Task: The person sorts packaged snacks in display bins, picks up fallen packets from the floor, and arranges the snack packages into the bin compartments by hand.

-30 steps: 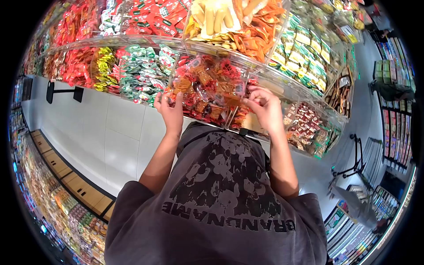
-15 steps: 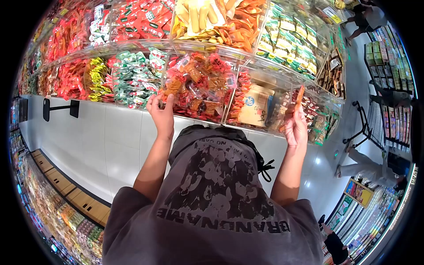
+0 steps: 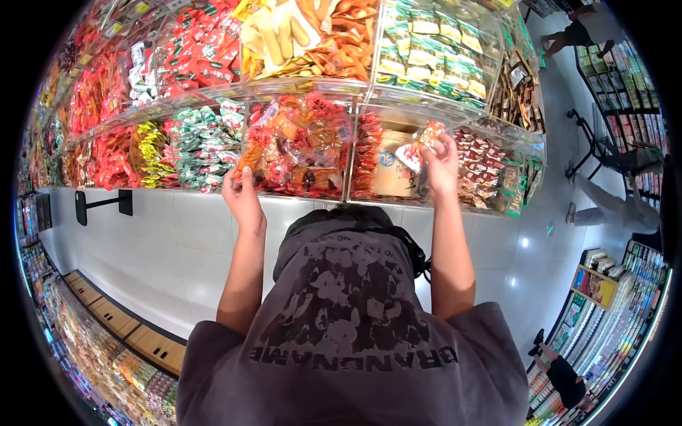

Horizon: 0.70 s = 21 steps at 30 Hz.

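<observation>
My right hand point(image 3: 442, 165) pinches a small red and white snack packet point(image 3: 430, 133) above the bin that holds a tan paper package point(image 3: 395, 170). At the left edge of the bin of red snack packets point(image 3: 305, 153), my left hand point(image 3: 245, 202) has its fingers closed on an orange-brown packet point(image 3: 249, 157). Just left of that hand lie green and white packets point(image 3: 206, 145). Dark red small packets point(image 3: 479, 160) fill the bin right of my right hand.
Behind is an upper row of clear bins with yellow-orange packets point(image 3: 348, 42), green-yellow packets point(image 3: 430, 53) and red packets point(image 3: 202, 46). A black bracket point(image 3: 104, 203) juts out at left. Several people and a cart point(image 3: 586, 142) are in the aisle at right.
My right hand first moved right with a packet from the red-packet bin, then back left over the tan package. The bins shifted left in view. My left hand stays by the red-packet bin.
</observation>
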### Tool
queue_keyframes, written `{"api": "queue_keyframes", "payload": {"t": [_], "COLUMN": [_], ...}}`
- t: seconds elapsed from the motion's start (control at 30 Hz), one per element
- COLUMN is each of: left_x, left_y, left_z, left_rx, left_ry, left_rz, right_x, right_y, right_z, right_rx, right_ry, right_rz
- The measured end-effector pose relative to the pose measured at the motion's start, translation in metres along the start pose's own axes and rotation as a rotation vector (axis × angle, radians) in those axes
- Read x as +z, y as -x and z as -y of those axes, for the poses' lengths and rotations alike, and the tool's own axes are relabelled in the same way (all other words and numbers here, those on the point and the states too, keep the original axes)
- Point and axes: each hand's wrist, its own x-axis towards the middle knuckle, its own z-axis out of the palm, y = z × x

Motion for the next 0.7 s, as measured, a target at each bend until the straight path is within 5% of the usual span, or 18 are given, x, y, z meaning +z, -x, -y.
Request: {"api": "queue_keyframes", "payload": {"t": [0.43,0.57,0.7], "left_x": [0.007,0.014,0.023], "left_y": [0.027,0.039,0.052], "left_z": [-0.016,-0.023,-0.03], "left_rx": [0.065,0.057,0.1], "left_ry": [-0.112,-0.065,-0.107], "left_rz": [-0.158,-0.24,-0.292], "right_x": [0.033,0.033,0.027], "right_y": [-0.062,-0.054,-0.049], "right_z": [-0.07,-0.051,-0.052], "right_rx": [-0.411,-0.232,-0.301], "right_ry": [0.342,0.38,0.344], "right_rz": [0.027,0.069,0.081]}}
